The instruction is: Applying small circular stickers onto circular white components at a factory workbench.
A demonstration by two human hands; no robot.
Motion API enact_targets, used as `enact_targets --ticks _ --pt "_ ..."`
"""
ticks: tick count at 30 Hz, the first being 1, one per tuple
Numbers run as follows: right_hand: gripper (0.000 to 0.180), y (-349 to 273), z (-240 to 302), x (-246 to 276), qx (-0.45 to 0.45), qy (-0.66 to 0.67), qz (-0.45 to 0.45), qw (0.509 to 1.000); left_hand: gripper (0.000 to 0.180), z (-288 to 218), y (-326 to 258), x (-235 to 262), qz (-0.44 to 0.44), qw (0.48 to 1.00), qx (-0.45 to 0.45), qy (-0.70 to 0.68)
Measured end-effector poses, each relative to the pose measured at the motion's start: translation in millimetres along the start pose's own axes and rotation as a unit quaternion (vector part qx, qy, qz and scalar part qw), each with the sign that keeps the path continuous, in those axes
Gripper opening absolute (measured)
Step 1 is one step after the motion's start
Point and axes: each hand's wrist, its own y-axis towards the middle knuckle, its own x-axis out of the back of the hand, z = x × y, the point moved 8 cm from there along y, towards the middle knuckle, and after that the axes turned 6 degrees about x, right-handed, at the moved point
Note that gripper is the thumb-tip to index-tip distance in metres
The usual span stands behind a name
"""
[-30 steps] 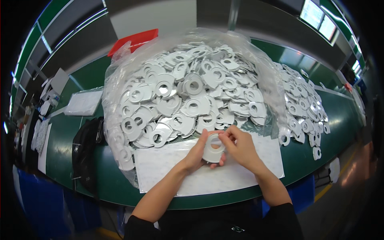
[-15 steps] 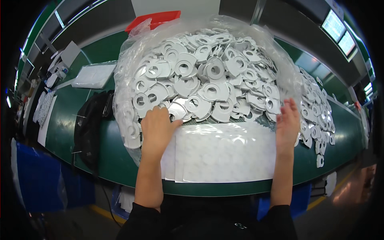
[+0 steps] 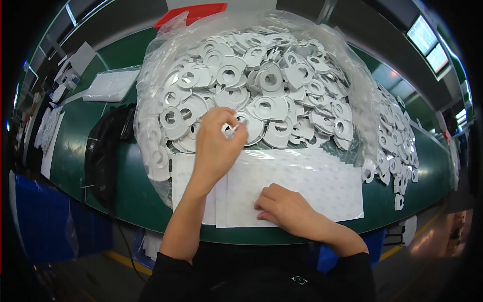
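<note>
A large heap of white flat plastic parts with round holes (image 3: 271, 108) lies in a clear plastic bag (image 3: 151, 103). My left hand (image 3: 219, 143) is raised over the heap's near edge, its fingers curled toward the thumb. Something white shows between them, but blur hides whether it is held or lies behind. Below the heap, overlapping whitish sheets with a faint dotted pattern (image 3: 322, 191) lie on the green table. My right hand (image 3: 289, 209) rests on these sheets near their front edge, fingers bent in and thumb close beneath. What its fingertips pinch is too small to make out.
More white parts (image 3: 397, 146) spread over the table at the right. To the left are a black bag-like bundle (image 3: 103, 156) and a plastic-wrapped white pack (image 3: 111, 85). A red tray (image 3: 193, 14) stands behind the heap. The green table's (image 3: 68, 151) front edge curves before me.
My left hand has lifted from the heap's edge and moved right, its fingers curling in. My right hand has come down and left onto the sheets, which now reach further to both sides.
</note>
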Motion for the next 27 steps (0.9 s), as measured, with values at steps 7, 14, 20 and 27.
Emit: enact_targets --ticks 7,14,20,27 --pt "0.016 -0.9 -0.9 -5.3 0.01 0.005 -0.013 1.0 0.044 -4.6 -62.5 -106.0 0.317 0.551 0.379 -0.672" --pt "0.013 -4.4 14.2 1.8 0.103 -0.002 0.066 0.992 0.057 14.3 -75.1 -135.2 0.353 0.549 0.412 -0.636" --pt "0.014 -19.0 0.7 53.1 0.077 0.392 0.051 0.915 0.06 7.1 -75.6 -130.0 0.341 0.607 0.411 -0.588" --pt "0.009 -30.9 -94.3 76.6 -0.094 0.357 -0.371 0.852 0.061 8.4 -77.9 -134.0 0.352 0.624 0.404 -0.569"
